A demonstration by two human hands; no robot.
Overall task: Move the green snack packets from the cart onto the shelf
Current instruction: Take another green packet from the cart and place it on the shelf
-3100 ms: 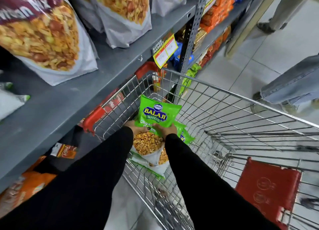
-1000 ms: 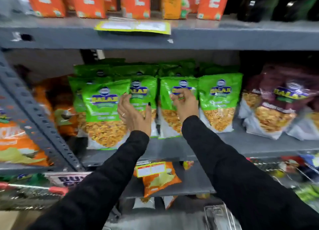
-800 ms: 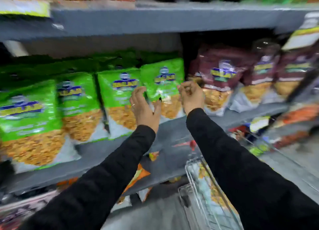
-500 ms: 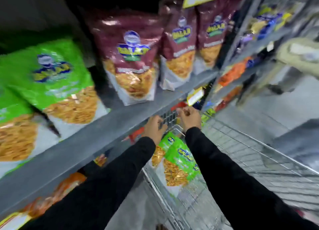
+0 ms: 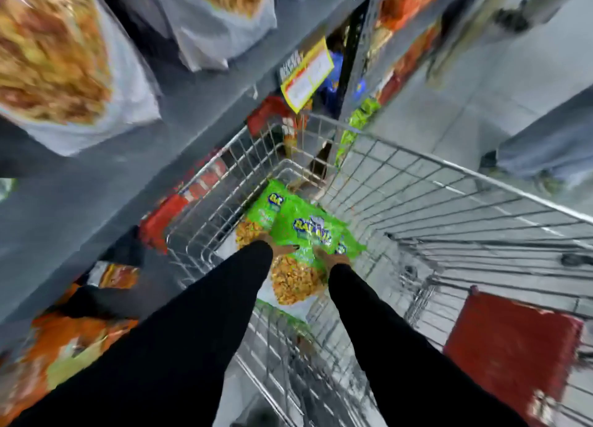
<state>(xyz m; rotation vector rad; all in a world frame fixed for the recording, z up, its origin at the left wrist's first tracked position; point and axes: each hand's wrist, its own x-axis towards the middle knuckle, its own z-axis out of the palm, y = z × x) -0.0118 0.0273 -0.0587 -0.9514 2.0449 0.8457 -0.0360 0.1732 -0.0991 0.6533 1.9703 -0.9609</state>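
Note:
The wire cart (image 5: 417, 157) stands against the grey shelf (image 5: 96, 195). Inside it lie green snack packets; the top green packet (image 5: 308, 224) shows a blue and yellow logo and a window of yellow snack. A second green packet (image 5: 266, 208) lies under it to the left. Both my arms in black sleeves reach down into the cart. My left hand (image 5: 282, 249) sits on the top packet's left side and my right hand (image 5: 332, 256) on its right side, fingers closing on it. The view is blurred.
Large white-and-maroon snack bags (image 5: 64, 73) stand on the shelf above the cart. A yellow price tag (image 5: 306, 77) hangs from the shelf edge. The cart's red child-seat flap (image 5: 510, 353) is at lower right. A person's legs (image 5: 545, 144) stand beyond the cart.
My hands left the green packets on the shelf, swung down and right with my head, and dropped into the cart onto the top green packet.

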